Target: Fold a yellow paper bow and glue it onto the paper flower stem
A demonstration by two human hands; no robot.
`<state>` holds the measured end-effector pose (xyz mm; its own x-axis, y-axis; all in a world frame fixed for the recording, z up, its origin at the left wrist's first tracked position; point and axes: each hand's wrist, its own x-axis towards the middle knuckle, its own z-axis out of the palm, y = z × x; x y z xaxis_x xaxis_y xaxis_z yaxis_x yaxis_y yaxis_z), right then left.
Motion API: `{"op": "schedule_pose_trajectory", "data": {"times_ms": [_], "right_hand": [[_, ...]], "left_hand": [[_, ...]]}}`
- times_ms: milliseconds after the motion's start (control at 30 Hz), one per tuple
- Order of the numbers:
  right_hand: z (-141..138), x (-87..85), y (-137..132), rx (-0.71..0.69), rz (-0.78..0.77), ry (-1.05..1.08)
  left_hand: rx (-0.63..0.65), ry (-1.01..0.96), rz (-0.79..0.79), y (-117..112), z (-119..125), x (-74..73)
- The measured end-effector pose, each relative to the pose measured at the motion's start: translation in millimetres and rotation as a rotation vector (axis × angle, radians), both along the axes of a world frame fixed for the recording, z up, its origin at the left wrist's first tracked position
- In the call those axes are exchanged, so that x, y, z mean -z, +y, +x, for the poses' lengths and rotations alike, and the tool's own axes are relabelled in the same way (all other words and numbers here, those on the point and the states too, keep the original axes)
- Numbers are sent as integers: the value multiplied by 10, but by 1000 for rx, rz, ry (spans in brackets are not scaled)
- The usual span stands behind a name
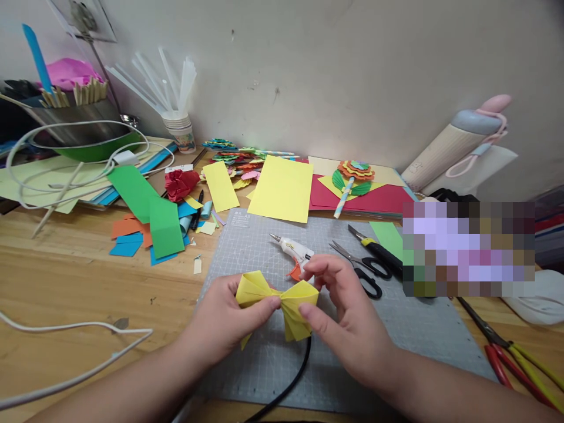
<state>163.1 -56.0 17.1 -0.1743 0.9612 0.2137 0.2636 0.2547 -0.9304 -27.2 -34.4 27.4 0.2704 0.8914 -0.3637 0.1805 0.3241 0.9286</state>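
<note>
A yellow folded-paper bow [296,320], pinched at its centre and with tails hanging below, is held over the grey cutting mat [388,329]. My left hand [227,314] grips its left side, the thumb pressing near the middle knot. On the right loop rests the thumb of my right hand [348,320], whose other fingers curl above and behind the paper. Just beyond the bow lies a white hot glue gun [291,247] with an orange trigger, partly hidden by my right fingers. Black-handled scissors [372,270] and a utility knife [381,249] lie to the right.
Yellow paper [282,188], a paper flower [352,176] and green paper strips [165,226] lie toward the wall. A cup of glue sticks [181,132] stands at the back. White cable [74,382] crosses the left side; red-and-yellow-handled pliers [506,346] lie at right.
</note>
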Motion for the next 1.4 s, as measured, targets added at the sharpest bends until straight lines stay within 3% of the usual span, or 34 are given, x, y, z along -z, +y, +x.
{"op": "schedule_pose_trajectory", "data": {"times_ms": [167, 600, 733, 867, 967, 1067, 1267, 1333, 1400], "right_hand": [[12, -19, 24, -148, -246, 46], [-27, -68, -30, -176, -264, -16], [29, -19, -10, -65, -283, 156], [89, 60, 87, 175, -226, 480], [100, 89, 168, 272, -202, 598], [92, 88, 210, 262, -201, 634], [70, 61, 171, 48, -312, 629], [57, 53, 131, -64, -352, 532], [36, 49, 85, -133, -341, 431]], "left_hand": [[27, -43, -21, 15, -40, 22], [40, -57, -3, -32, -17, 42], [49, -258, -32, 31, -68, 93], [-184, -539, -73, 152, -131, 62], [-223, -479, -41, 198, -177, 11], [-173, -326, 46, 206, -216, 16], [-244, 1, 488, 214, -270, 109], [-145, -16, 491, 186, -268, 68], [37, 7, 463, 135, -244, -5]]}}
